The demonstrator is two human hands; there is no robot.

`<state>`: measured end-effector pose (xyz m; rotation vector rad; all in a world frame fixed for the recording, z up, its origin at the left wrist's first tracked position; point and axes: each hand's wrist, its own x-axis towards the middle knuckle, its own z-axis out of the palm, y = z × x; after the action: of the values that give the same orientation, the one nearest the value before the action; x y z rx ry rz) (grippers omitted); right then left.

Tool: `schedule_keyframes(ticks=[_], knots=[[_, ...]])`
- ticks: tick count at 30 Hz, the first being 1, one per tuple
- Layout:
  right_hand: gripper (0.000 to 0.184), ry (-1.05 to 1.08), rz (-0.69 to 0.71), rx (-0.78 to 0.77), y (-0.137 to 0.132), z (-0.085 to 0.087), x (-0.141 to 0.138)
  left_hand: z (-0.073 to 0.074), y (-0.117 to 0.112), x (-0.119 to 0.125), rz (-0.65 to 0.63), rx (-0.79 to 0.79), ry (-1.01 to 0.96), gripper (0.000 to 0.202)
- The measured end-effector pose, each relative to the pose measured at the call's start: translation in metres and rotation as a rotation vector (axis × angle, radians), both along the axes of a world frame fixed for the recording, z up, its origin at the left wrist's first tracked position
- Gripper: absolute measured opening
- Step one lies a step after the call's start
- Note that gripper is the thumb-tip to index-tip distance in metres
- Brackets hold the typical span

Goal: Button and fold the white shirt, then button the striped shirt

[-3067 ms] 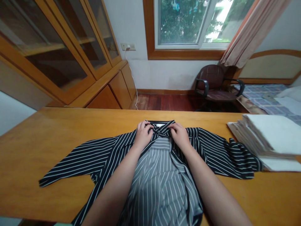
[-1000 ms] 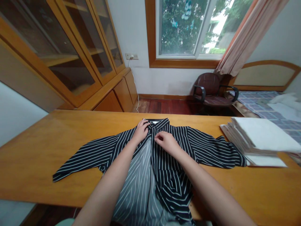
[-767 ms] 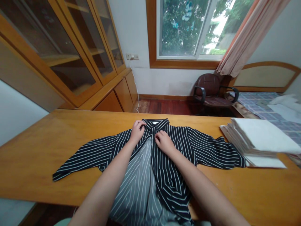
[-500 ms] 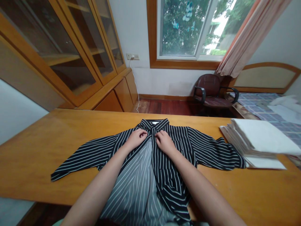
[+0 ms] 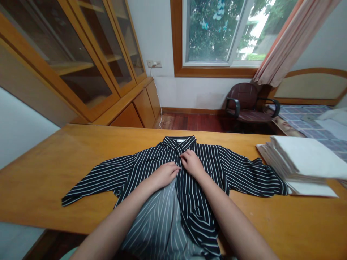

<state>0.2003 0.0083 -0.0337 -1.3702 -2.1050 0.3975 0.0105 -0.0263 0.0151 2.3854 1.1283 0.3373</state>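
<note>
Beyond the worktop point(image 5: 40, 180), we are looking toward a window point(image 5: 211, 39), with a pink curtain point(image 5: 298, 39) hanging at its right. Below it, to the right, a dark red office chair point(image 5: 242, 97) is standing near a bed point(image 5: 306, 115) with a checked cover. On the far left, a wooden cabinet point(image 5: 130, 117) with glass upper doors is lining the wall.

Across the middle of the worktop, our black shirt point(image 5: 187, 195) with white stripes is lying front up, its collar point(image 5: 189, 143) pointing to the far edge and its lower part reaching the near edge. One sleeve point(image 5: 105, 173) is stretching out to the left; the other is spreading to the right, its end lying right by a white stack point(image 5: 306, 155) of flat, folded layers.

We are holding both hands at the shirt's front, below the collar. With the left hand point(image 5: 165, 175) we are gripping the left front edge, fingers drawn in narrow. With the right hand point(image 5: 192, 162), set slightly farther away, we are pinching the right front edge, thumb and fingers close together. Whether a button is sitting between the fingertips, we cannot tell. Below the hands the front is parting, and its grey inner side is showing.
</note>
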Motion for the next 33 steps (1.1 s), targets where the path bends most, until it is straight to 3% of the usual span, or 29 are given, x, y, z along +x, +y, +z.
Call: schedule_keyframes(ticks=[7,15,21,27,30,33], knots=[[0.017,-0.002,0.005,0.007,-0.001,0.002,0.0,0.012,0.033,-0.021,0.102,-0.098,-0.105,0.016],[0.012,0.024,0.008,-0.008,0.0,0.003,0.0,-0.008,0.066,-0.017,0.006,-0.028,-0.043,0.012],[0.011,0.035,-0.001,-0.021,0.0,0.0,0.0,-0.02,0.064,-0.011,0.022,-0.015,-0.13,0.007],[0.007,0.053,-0.001,-0.037,0.001,0.002,0.0,-0.036,0.056,-0.017,0.033,0.121,-0.256,0.009],[0.003,0.059,0.008,-0.053,0.0,0.006,-0.001,-0.037,0.054,-0.019,0.036,0.146,-0.317,0.01],[0.012,0.037,0.03,-0.067,-0.003,0.011,-0.001,-0.033,0.054,-0.021,0.061,0.171,-0.37,0.011]])
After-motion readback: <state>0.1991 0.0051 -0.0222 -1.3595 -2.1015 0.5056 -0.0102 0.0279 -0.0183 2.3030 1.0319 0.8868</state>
